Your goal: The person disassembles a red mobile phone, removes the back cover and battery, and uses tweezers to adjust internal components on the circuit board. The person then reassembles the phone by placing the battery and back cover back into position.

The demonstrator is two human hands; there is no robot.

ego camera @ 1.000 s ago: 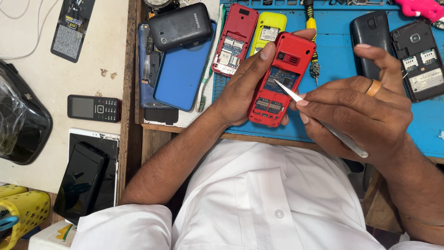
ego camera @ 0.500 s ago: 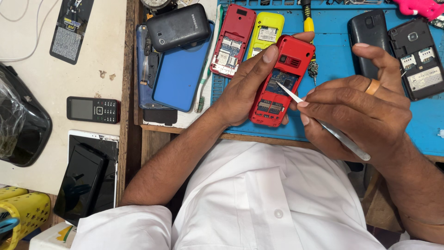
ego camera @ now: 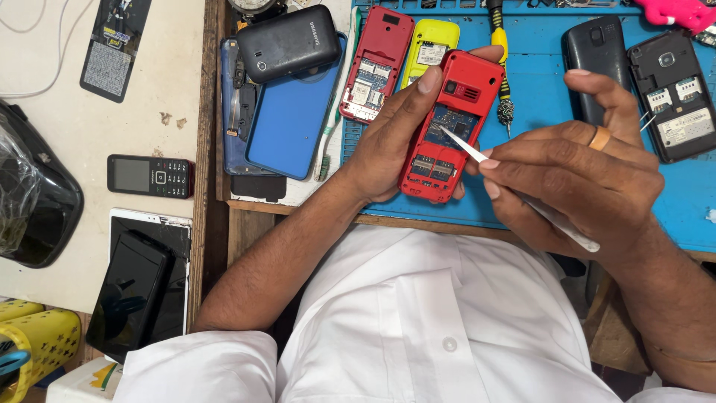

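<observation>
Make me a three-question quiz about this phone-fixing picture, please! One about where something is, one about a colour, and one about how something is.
1. Where does the yellow phone lie?
A. On the blue mat
B. On the white shirt
C. Inside the yellow basket

2. What colour is the phone in the left hand?
A. Green
B. Red
C. White

3. How is the red phone right now?
A. Wrapped in plastic
B. Screen glowing
C. Back cover off, insides showing

Answers:
1. A, it lies on the mat between a second red phone and the held one.
2. B, its shell is bright red.
3. C, the circuit board and card slots are bare, and the right hand points a thin white tool at them.
</observation>
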